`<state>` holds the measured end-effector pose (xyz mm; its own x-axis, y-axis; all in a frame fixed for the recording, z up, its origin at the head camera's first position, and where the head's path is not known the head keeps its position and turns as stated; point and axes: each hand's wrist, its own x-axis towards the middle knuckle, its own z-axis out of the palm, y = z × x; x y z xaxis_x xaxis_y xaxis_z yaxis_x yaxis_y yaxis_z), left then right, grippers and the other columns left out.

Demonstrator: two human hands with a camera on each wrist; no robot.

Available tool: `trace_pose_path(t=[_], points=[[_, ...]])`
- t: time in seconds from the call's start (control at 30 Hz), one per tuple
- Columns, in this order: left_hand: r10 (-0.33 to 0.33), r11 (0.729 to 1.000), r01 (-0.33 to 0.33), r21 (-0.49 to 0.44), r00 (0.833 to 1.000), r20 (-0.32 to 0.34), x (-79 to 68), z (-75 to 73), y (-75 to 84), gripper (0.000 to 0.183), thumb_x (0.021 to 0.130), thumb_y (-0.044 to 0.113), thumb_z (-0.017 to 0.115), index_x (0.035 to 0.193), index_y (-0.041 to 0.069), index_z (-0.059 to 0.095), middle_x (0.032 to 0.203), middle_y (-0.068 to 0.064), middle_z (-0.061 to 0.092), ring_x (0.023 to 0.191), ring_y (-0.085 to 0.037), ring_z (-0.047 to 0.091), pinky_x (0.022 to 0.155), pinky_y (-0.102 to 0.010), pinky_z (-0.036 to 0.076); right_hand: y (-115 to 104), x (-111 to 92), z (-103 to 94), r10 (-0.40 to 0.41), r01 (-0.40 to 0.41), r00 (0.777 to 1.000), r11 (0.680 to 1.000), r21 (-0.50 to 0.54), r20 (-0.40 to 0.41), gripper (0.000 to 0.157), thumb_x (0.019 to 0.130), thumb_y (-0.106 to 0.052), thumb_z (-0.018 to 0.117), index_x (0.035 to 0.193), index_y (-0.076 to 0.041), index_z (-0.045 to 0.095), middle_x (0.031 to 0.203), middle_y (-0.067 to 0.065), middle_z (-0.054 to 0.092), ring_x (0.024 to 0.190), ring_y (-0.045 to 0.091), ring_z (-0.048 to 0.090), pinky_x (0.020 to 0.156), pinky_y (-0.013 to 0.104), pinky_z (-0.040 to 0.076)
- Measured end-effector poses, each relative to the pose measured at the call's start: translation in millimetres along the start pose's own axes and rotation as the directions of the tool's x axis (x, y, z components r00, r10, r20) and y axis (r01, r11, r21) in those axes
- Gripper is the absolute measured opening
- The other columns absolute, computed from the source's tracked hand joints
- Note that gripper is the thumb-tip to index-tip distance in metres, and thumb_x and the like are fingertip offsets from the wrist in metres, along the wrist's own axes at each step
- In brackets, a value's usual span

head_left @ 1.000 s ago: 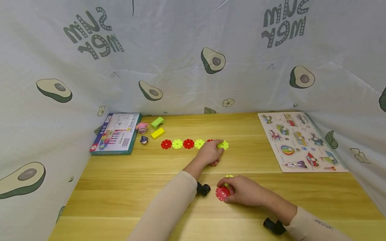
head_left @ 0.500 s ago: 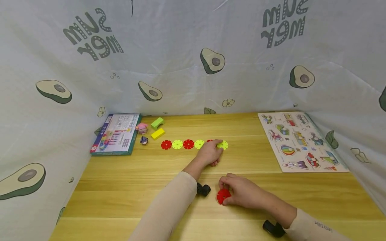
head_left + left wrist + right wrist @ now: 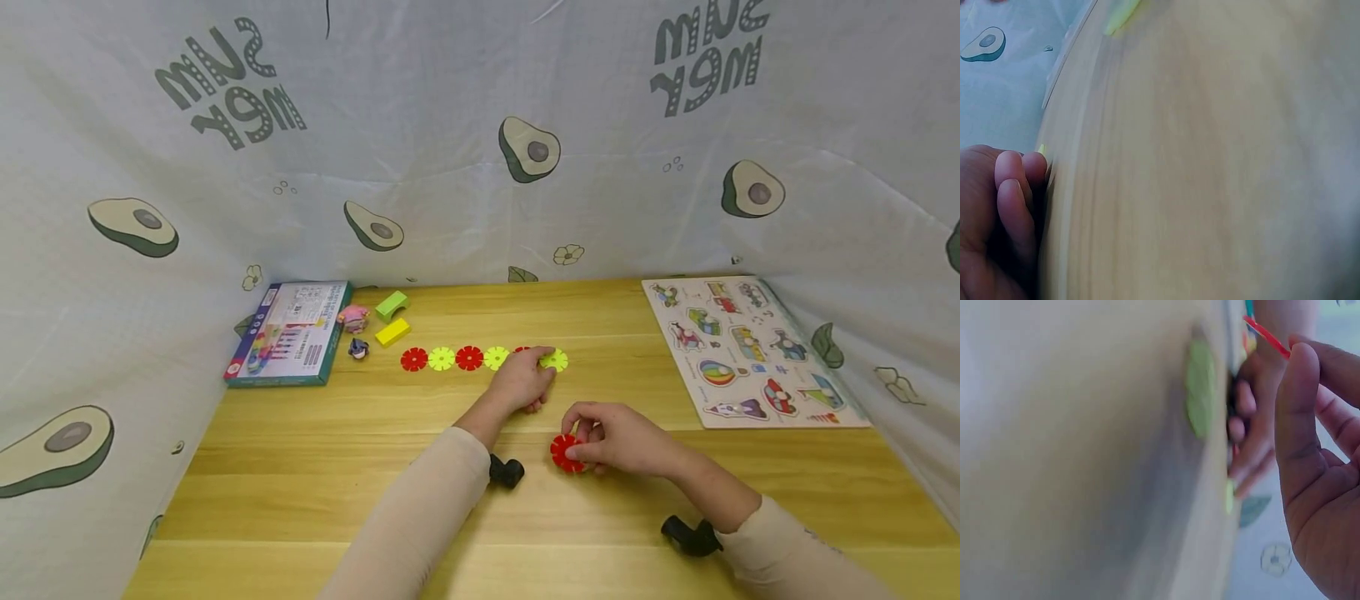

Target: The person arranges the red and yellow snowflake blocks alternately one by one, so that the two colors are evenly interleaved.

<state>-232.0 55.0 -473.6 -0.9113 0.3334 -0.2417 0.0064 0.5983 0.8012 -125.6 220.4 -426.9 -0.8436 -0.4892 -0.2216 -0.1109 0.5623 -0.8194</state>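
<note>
My left hand [image 3: 519, 382] stretches its index finger onto the yellow-green snowflake disc [image 3: 557, 360] at the right end of a row; its other fingers are curled beneath. Partly covered by that hand is a red disc in the row. My right hand [image 3: 628, 438] pinches another red snowflake disc [image 3: 567, 453] between thumb and index finger, nearer the front. In the right wrist view, this held red disc [image 3: 1266, 336] shows edge-on, above the table. Below it lies a loose yellow-green disc [image 3: 1200, 390], hidden in the head view behind the right hand and the red disc.
Further left, the row has red [image 3: 414, 359] and yellow-green discs [image 3: 441, 358] side by side. A toy box [image 3: 288, 333], two small figures [image 3: 353, 317] and green [image 3: 392, 305] and yellow blocks [image 3: 393, 332] stand at back left. A picture puzzle board [image 3: 750, 350] lies right.
My right hand has pinched the red disc and moved slightly forward and right with it, tilting it up. The yellow-green disc beside it went out of sight. My left hand stays put.
</note>
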Motion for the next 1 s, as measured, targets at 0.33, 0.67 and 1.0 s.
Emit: trace_pose_path(t=[0.33, 0.67, 1.0], points=[[-0.012, 1.0, 0.012, -0.005, 1.0, 0.007, -1.4, 0.8, 0.5, 0.043, 0.093, 0.027, 0.057, 0.134, 0.03, 0.047, 0.047, -0.004, 0.056, 0.034, -0.016, 0.05, 0.037, -0.029, 0.048, 21.5, 33.4, -43.5, 0.181, -0.162, 0.954, 0.982, 0.097, -0.24, 0.034, 0.084, -0.019, 0.069, 0.109, -0.003, 0.051, 0.081, 0.014, 0.053, 0.061, 0.024, 0.061, 0.057, 0.035, 0.055], [0.002, 1.0, -0.002, 0.013, 1.0, 0.0, -0.3, 0.4, -0.7, 0.043, 0.093, 0.027, 0.056, 0.135, 0.03, 0.047, 0.046, -0.003, 0.056, 0.033, -0.016, 0.051, 0.036, -0.029, 0.047, 41.9, 68.4, -65.0, 0.275, -0.312, 0.894, 0.949, -0.052, -0.354, 0.031, 0.088, -0.023, 0.064, 0.108, -0.004, 0.05, 0.077, 0.01, 0.059, 0.057, 0.019, 0.061, 0.054, 0.03, 0.052], [0.005, 1.0, -0.005, -0.001, 1.0, -0.003, -0.3, -0.5, -0.4, 0.043, 0.093, 0.027, 0.057, 0.134, 0.03, 0.048, 0.047, -0.003, 0.055, 0.034, -0.017, 0.05, 0.037, -0.028, 0.047, 47.9, 80.7, -70.6, 0.287, -0.349, 0.892, 0.928, -0.129, -0.35, 0.034, 0.087, -0.031, 0.065, 0.104, -0.004, 0.051, 0.068, 0.005, 0.06, 0.052, 0.017, 0.056, 0.05, 0.028, 0.047]])
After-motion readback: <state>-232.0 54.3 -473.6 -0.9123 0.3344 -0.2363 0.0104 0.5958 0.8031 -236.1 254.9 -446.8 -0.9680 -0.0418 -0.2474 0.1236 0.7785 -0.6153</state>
